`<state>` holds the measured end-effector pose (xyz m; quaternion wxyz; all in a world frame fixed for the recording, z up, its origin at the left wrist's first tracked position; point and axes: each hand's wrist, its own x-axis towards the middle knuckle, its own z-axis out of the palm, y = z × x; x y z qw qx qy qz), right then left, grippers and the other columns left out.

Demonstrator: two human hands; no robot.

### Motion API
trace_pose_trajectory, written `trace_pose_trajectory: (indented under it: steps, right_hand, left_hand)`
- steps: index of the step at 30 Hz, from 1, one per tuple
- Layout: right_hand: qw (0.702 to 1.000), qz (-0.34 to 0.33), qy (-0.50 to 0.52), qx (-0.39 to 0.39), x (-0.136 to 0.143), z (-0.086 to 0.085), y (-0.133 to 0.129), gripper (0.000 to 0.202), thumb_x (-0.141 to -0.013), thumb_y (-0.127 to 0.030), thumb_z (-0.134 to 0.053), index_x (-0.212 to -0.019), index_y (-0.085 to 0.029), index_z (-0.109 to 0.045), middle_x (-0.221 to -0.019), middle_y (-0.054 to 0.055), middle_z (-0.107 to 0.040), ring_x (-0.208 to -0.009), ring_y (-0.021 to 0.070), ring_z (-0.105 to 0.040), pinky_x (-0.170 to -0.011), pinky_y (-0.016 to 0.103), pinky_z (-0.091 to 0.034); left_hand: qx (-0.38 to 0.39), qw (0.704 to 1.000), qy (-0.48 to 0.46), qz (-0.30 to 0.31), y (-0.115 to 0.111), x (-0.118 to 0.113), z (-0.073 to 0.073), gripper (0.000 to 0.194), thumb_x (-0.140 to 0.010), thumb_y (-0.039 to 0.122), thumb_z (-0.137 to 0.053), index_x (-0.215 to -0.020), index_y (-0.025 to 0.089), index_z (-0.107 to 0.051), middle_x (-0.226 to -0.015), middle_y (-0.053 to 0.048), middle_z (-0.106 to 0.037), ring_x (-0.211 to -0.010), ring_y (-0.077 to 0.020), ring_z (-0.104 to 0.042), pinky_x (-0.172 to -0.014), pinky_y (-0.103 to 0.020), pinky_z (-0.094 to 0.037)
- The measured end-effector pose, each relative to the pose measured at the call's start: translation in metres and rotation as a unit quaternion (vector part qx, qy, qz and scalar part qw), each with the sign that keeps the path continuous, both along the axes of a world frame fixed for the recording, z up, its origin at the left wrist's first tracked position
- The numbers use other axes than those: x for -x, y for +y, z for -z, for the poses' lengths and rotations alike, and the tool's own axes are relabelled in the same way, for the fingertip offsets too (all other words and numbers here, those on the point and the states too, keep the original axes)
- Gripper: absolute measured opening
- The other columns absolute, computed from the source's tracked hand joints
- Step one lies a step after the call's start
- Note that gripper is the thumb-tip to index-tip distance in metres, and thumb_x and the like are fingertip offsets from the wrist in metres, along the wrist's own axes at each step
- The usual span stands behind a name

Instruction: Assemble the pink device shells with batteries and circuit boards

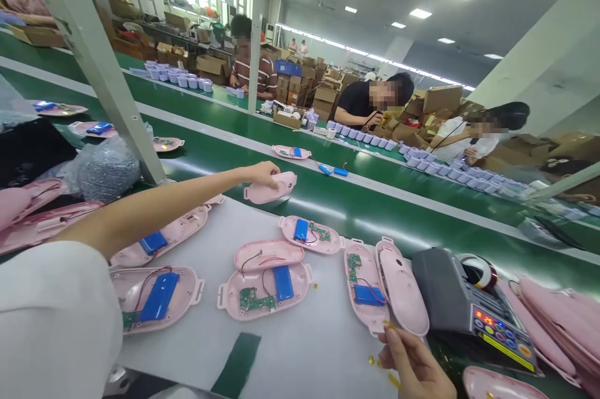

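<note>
Pink shell (263,194): one in left hand (263,174); two loose batteries (340,172) beyond.

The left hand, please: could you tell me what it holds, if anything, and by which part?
The left hand holds a pink shell by its upper edge.

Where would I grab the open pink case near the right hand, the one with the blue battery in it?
Probably by the loop tab at the near end of the pink case, coming from the near left. The tab sticks out past the rim, clear of the blue battery and green board inside, while another pink shell lies along the right side.
</note>
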<state>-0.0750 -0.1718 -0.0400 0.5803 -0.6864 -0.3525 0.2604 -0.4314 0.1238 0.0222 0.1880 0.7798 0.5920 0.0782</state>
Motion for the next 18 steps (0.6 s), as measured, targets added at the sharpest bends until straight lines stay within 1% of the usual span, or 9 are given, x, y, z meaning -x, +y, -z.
trace_pose_trajectory:
  steps: [2, 5, 7, 9, 11, 13, 14, 16, 18]
  right_hand:
    - [0.999, -0.03, 0.008, 0.01, 0.004, 0.0, 0.009, 0.051, -0.057, -0.064, -0.084, -0.075, -0.018, -0.073, -0.066, 0.005, -0.068, -0.05, 0.0167, -0.058, -0.047, 0.027, -0.054]
    - [0.996, -0.086, 0.014, 0.036, 0.013, 0.002, 0.025, 0.053, -0.055, -0.064, -0.085, -0.074, -0.016, -0.073, -0.068, 0.008, -0.068, -0.053, 0.0191, -0.061, -0.05, 0.03, -0.057]
    - [0.992, -0.122, 0.014, 0.034, 0.024, 0.003, 0.034, 0.051, -0.06, -0.062, -0.083, -0.078, -0.015, -0.074, -0.07, 0.008, -0.069, -0.055, 0.0192, -0.061, -0.052, 0.031, -0.058]
    - [0.988, -0.15, 0.015, 0.024, 0.037, 0.003, 0.038, 0.049, -0.066, -0.06, -0.079, -0.084, -0.015, -0.074, -0.071, 0.008, -0.069, -0.058, 0.0187, -0.062, -0.054, 0.03, -0.057]
    - [0.985, -0.17, 0.022, 0.018, 0.054, 0.003, 0.038, 0.05, -0.069, -0.061, -0.077, -0.085, -0.014, -0.073, -0.071, 0.008, -0.069, -0.059, 0.0186, -0.062, -0.054, 0.03, -0.056]
    - [0.983, -0.182, 0.022, 0.011, 0.074, 0.003, 0.038, 0.051, -0.073, -0.062, -0.072, -0.088, -0.013, -0.071, -0.074, 0.008, -0.069, -0.061, 0.0185, -0.063, -0.054, 0.029, -0.054]
    - [0.981, -0.191, 0.014, 0.009, 0.086, 0.002, 0.039, 0.051, -0.076, -0.062, -0.068, -0.09, -0.013, -0.07, -0.075, 0.008, -0.069, -0.061, 0.0188, -0.063, -0.054, 0.029, -0.053]
    - [0.977, -0.21, -0.034, 0.02, 0.112, 0.001, 0.043, 0.048, -0.083, -0.059, -0.061, -0.099, -0.014, -0.067, -0.072, 0.007, -0.069, -0.062, 0.0205, -0.064, -0.056, 0.03, -0.05]
    - [0.968, -0.211, -0.122, 0.061, 0.141, -0.001, 0.051, 0.043, -0.088, -0.049, -0.057, -0.112, -0.013, -0.062, -0.072, 0.007, -0.069, -0.067, 0.0248, -0.067, -0.06, 0.032, -0.049]
  left_hand:
    - [-0.023, 0.999, 0.037, 0.003, -0.036, 0.023, 0.003, 0.04, -0.074, 0.043, -0.064, -0.107, 0.021, -0.07, -0.11, -0.011, -0.069, -0.097, -0.0311, -0.065, -0.078, -0.037, -0.053]
    - [-0.066, 0.99, 0.121, 0.023, -0.104, 0.043, 0.02, 0.03, -0.082, 0.031, -0.056, -0.106, 0.019, -0.07, -0.106, -0.016, -0.068, -0.103, -0.0348, -0.062, -0.084, -0.043, -0.051]
    - [-0.069, 0.982, 0.172, 0.048, -0.142, 0.043, 0.027, 0.028, -0.082, 0.026, -0.058, -0.106, 0.017, -0.07, -0.112, -0.019, -0.066, -0.106, -0.0366, -0.06, -0.086, -0.046, -0.051]
    - [-0.078, 0.976, 0.194, 0.052, -0.159, 0.033, 0.024, 0.029, -0.084, 0.031, -0.058, -0.107, 0.015, -0.069, -0.12, -0.02, -0.063, -0.109, -0.0371, -0.06, -0.086, -0.047, -0.052]
    - [-0.089, 0.981, 0.168, 0.041, -0.152, 0.011, 0.013, 0.034, -0.09, 0.038, -0.053, -0.113, 0.016, -0.067, -0.124, -0.019, -0.06, -0.112, -0.036, -0.058, -0.088, -0.047, -0.052]
    - [-0.08, 0.989, 0.119, 0.046, -0.128, -0.02, 0.001, 0.04, -0.093, 0.041, -0.048, -0.121, 0.017, -0.064, -0.127, -0.017, -0.059, -0.118, -0.0343, -0.055, -0.094, -0.046, -0.049]
    - [-0.062, 0.992, 0.096, 0.059, -0.114, -0.038, -0.002, 0.043, -0.093, 0.044, -0.051, -0.123, 0.017, -0.063, -0.127, -0.017, -0.059, -0.12, -0.0336, -0.054, -0.097, -0.045, -0.048]
    - [-0.024, 0.993, 0.072, 0.088, -0.087, -0.075, -0.001, 0.045, -0.085, 0.048, -0.063, -0.116, 0.015, -0.067, -0.122, -0.016, -0.063, -0.115, -0.032, -0.058, -0.095, -0.04, -0.048]
    - [0.012, 0.992, 0.062, 0.113, -0.069, -0.107, 0.006, 0.037, -0.077, 0.045, -0.073, -0.097, 0.014, -0.071, -0.103, -0.013, -0.07, -0.097, -0.0275, -0.064, -0.083, -0.032, -0.051]
